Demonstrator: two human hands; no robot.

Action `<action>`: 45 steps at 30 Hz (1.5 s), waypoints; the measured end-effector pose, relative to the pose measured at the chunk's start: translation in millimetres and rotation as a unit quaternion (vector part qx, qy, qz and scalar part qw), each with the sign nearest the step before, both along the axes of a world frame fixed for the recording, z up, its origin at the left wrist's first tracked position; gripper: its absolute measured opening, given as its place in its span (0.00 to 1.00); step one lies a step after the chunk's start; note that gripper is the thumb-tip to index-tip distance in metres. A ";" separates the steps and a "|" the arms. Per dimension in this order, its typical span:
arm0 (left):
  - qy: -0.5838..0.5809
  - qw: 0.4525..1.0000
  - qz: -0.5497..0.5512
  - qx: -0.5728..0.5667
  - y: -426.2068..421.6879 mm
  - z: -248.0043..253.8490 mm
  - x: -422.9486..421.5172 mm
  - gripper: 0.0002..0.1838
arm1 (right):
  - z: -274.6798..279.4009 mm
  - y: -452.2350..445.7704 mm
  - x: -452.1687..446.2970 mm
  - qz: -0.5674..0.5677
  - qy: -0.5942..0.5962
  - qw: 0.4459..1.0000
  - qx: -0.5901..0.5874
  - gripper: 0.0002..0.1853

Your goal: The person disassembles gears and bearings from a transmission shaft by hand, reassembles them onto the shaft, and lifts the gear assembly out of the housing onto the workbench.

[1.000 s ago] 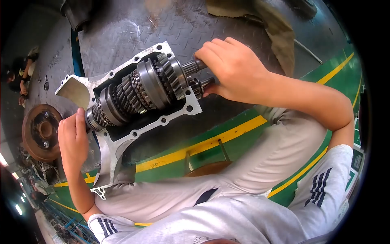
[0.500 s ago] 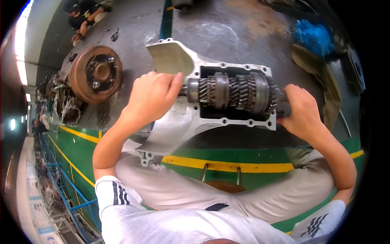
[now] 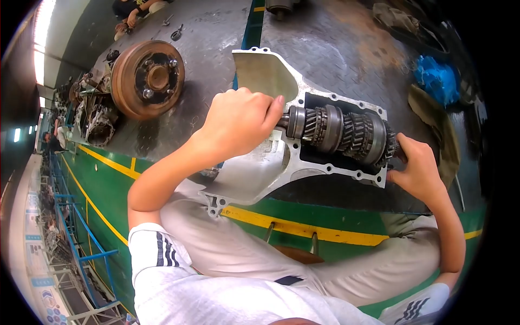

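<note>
A gear shaft [image 3: 355, 135] with several toothed gears and smooth rings lies lengthwise over the open cavity of a silvery metal gearbox housing [image 3: 252, 176]. My left hand [image 3: 238, 119] is closed around the shaft's thin left end, its thumb along the top. At the opposite end, my right hand [image 3: 418, 168] curls its fingers and thumb around the shaft's tip, beside the housing's end wall. Bolt holes line the housing's flat rim, and its wide bell-shaped part opens to the left. How deep the gears sit in the cavity I cannot tell.
A rusty brake drum [image 3: 127, 81] stands on the dark metal table [image 3: 211, 59] at left. Blue plastic [image 3: 437, 80] and a brown cloth [image 3: 433, 116] lie at right. Another person's hand [image 3: 131, 19] shows at the far edge. Below is a stool [image 3: 295, 254].
The view has turned, so the housing, shaft and drum appear further right and the housing looks more tilted. Both hands keep hold of the shaft's ends.
</note>
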State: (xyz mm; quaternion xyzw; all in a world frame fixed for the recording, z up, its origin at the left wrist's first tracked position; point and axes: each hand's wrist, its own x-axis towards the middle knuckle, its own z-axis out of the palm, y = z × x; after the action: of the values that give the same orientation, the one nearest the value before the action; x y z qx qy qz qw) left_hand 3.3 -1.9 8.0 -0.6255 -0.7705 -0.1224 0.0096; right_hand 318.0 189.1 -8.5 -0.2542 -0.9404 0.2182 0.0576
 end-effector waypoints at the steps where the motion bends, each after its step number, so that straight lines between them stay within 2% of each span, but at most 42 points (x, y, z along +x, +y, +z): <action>1: -0.001 1.000 0.000 -0.001 0.3 -0.8 0.4 0.28 | -0.4 0.3 -0.4 0.000 -0.001 1.000 -0.001 0.27; 4: 0.004 1.000 0.003 -0.001 0.9 1.7 1.2 0.28 | -3.7 2.8 -2.8 -0.038 -0.032 0.999 -0.016 0.26; 6: -0.022 0.998 0.020 -0.051 1.6 6.3 3.2 0.27 | -4.3 3.6 -3.8 -0.055 -0.048 0.997 -0.027 0.25; 13: -0.025 0.997 0.028 -0.068 3.0 9.7 4.4 0.27 | -7.8 -5.9 -1.4 -0.058 0.002 0.998 0.002 0.25; 31: -0.019 0.997 0.023 -0.074 2.4 11.7 4.3 0.29 | -5.1 -3.8 -1.0 -0.041 -0.003 0.999 0.013 0.25; 45: -0.027 0.997 0.039 -0.053 -0.1 9.7 5.3 0.24 | 1.3 1.1 -0.6 0.000 -0.016 1.000 0.001 0.24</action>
State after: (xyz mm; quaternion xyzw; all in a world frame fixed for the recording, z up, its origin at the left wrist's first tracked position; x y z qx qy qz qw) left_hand 8.7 -2.0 17.7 -0.5913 -0.7995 -0.0978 -0.0396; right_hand 317.4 190.2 -7.2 -0.2573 -0.9416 0.2130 0.0429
